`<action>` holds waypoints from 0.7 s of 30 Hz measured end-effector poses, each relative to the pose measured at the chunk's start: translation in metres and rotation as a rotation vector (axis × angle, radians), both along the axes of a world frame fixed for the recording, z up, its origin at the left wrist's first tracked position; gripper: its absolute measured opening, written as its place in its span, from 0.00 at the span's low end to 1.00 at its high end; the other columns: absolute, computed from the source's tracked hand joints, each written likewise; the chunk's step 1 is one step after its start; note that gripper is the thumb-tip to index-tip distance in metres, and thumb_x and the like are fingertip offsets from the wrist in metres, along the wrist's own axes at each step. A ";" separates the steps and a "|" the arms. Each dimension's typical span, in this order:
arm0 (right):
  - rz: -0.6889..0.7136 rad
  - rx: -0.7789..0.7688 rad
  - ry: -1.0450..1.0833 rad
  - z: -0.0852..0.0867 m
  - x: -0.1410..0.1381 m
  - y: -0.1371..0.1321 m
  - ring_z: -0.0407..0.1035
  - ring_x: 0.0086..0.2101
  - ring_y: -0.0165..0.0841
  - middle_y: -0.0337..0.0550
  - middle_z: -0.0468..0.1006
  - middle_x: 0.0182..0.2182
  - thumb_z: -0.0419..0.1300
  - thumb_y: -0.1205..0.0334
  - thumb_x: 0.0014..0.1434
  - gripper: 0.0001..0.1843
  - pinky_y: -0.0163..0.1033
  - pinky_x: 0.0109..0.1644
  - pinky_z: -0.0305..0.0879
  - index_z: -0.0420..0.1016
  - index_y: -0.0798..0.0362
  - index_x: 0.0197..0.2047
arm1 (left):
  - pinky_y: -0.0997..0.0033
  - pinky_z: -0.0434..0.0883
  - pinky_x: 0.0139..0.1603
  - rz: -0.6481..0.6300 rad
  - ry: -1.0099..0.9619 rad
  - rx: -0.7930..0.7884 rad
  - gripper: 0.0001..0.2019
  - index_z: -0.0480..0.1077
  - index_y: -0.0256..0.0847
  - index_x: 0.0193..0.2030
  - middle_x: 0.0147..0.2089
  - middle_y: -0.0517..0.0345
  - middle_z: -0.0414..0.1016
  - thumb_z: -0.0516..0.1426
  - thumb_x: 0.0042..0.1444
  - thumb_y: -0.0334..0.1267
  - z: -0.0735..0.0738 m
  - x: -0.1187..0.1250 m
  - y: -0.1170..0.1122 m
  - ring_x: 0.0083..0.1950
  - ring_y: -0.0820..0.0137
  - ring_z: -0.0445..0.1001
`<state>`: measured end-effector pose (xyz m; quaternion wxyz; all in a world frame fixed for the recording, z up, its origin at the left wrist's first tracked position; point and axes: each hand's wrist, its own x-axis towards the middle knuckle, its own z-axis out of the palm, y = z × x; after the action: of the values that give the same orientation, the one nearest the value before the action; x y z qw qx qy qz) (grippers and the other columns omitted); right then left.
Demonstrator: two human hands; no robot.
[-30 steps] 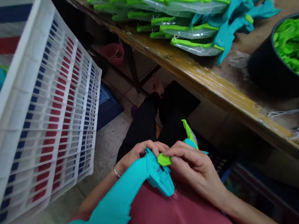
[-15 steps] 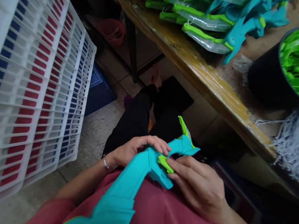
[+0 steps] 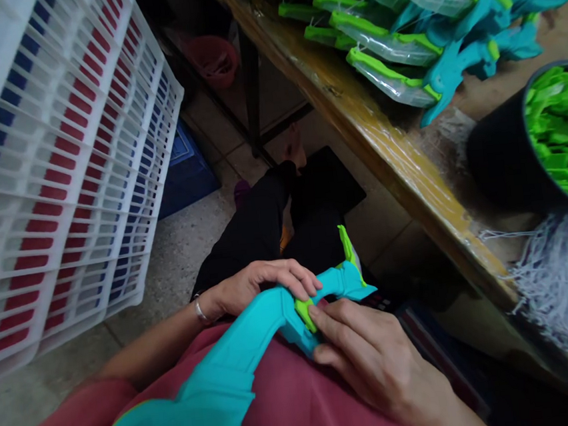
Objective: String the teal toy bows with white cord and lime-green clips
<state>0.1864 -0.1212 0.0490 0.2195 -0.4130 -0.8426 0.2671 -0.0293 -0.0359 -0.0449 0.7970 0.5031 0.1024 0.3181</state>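
Observation:
A turquoise plastic toy bow [image 3: 236, 341], by its look, lies slantwise across my lap and chest, with a bright green arm at its far end. My left hand [image 3: 270, 282] is closed over its middle from behind, fingers curled on the top edge. In my right hand [image 3: 378, 358], the thumb and fingers pinch a small bright green plastic piece [image 3: 304, 315]. This piece sits against the bow's middle section, and my fingertips hide part of it. Whether it is seated in the bow, I cannot tell.
Several similar bows [image 3: 440, 57] lie stacked on the wooden table [image 3: 381, 130] at upper right. Beside them, a black bucket [image 3: 498, 145] holds many green pieces. White strings [image 3: 556, 280] hang over the table edge. A white slatted crate [image 3: 72, 159] stands at left.
My right hand has moved slightly left, bringing the green piece against the bow's middle and turning it more upright. My left hand keeps its hold.

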 end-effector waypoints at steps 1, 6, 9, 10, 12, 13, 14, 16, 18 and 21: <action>-0.010 -0.005 -0.016 0.002 -0.001 0.000 0.75 0.39 0.42 0.55 0.78 0.42 0.59 0.61 0.72 0.20 0.46 0.38 0.77 0.68 0.63 0.63 | 0.44 0.74 0.61 0.003 0.001 0.004 0.14 0.83 0.45 0.48 0.51 0.45 0.81 0.70 0.56 0.43 -0.001 0.000 0.000 0.58 0.53 0.78; -0.029 -0.045 -0.070 0.008 -0.004 -0.002 0.77 0.42 0.44 0.55 0.79 0.44 0.59 0.53 0.72 0.25 0.47 0.42 0.79 0.66 0.61 0.64 | 0.44 0.74 0.62 0.015 -0.005 0.023 0.10 0.83 0.45 0.48 0.51 0.46 0.81 0.68 0.59 0.40 -0.008 -0.001 -0.001 0.58 0.53 0.78; -0.045 -0.004 -0.124 0.007 -0.008 -0.005 0.77 0.42 0.45 0.58 0.79 0.44 0.60 0.54 0.72 0.26 0.47 0.42 0.80 0.66 0.64 0.65 | 0.43 0.74 0.62 0.045 -0.010 0.041 0.11 0.82 0.45 0.49 0.51 0.46 0.81 0.68 0.60 0.37 -0.012 -0.001 -0.001 0.59 0.52 0.78; -0.062 0.037 -0.153 0.006 -0.010 -0.006 0.77 0.41 0.45 0.58 0.79 0.42 0.60 0.56 0.72 0.26 0.47 0.41 0.80 0.66 0.65 0.64 | 0.43 0.73 0.62 0.045 -0.008 0.053 0.11 0.82 0.45 0.50 0.52 0.45 0.80 0.67 0.60 0.37 -0.012 -0.001 -0.001 0.59 0.52 0.78; -0.080 0.138 -0.237 0.004 -0.015 -0.009 0.78 0.38 0.46 0.59 0.80 0.40 0.60 0.58 0.71 0.25 0.48 0.37 0.81 0.67 0.68 0.63 | 0.43 0.74 0.62 0.047 -0.009 0.076 0.11 0.82 0.45 0.50 0.52 0.45 0.80 0.67 0.61 0.37 -0.014 -0.001 0.000 0.59 0.52 0.78; -0.077 0.194 -0.284 0.003 -0.016 -0.010 0.78 0.37 0.47 0.60 0.80 0.38 0.61 0.59 0.70 0.25 0.49 0.35 0.80 0.68 0.70 0.62 | 0.43 0.74 0.61 0.044 -0.009 0.088 0.11 0.82 0.45 0.50 0.52 0.45 0.80 0.67 0.61 0.37 -0.014 -0.001 0.001 0.58 0.52 0.78; -0.069 0.245 -0.326 0.001 -0.018 -0.010 0.78 0.36 0.48 0.60 0.81 0.37 0.61 0.59 0.70 0.25 0.49 0.33 0.80 0.69 0.71 0.61 | 0.44 0.74 0.61 0.039 -0.004 0.100 0.11 0.82 0.44 0.50 0.52 0.45 0.80 0.66 0.61 0.37 -0.015 -0.001 0.001 0.58 0.52 0.78; -0.052 0.308 -0.387 -0.001 -0.019 -0.011 0.77 0.34 0.48 0.61 0.81 0.36 0.61 0.59 0.70 0.24 0.48 0.30 0.79 0.71 0.73 0.59 | 0.45 0.74 0.61 0.020 0.012 0.122 0.11 0.81 0.44 0.51 0.53 0.44 0.80 0.66 0.62 0.38 -0.015 -0.001 0.001 0.59 0.52 0.78; -0.049 0.323 -0.414 -0.002 -0.019 -0.011 0.77 0.33 0.45 0.59 0.80 0.35 0.59 0.59 0.70 0.22 0.46 0.30 0.78 0.73 0.72 0.57 | 0.45 0.75 0.61 0.022 0.020 0.147 0.12 0.81 0.44 0.52 0.53 0.44 0.79 0.66 0.61 0.38 -0.015 0.000 0.000 0.59 0.53 0.78; -0.036 0.330 -0.462 0.001 -0.019 -0.010 0.74 0.32 0.43 0.57 0.79 0.34 0.57 0.58 0.71 0.21 0.45 0.30 0.76 0.75 0.70 0.54 | 0.49 0.76 0.59 0.103 0.013 0.173 0.14 0.80 0.43 0.51 0.52 0.44 0.79 0.67 0.60 0.42 -0.014 0.004 -0.005 0.57 0.53 0.79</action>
<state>0.1674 -0.1315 0.0498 0.0907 -0.4364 -0.8949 0.0214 -0.0249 -0.0408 -0.0593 0.7325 0.5662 0.1055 0.3630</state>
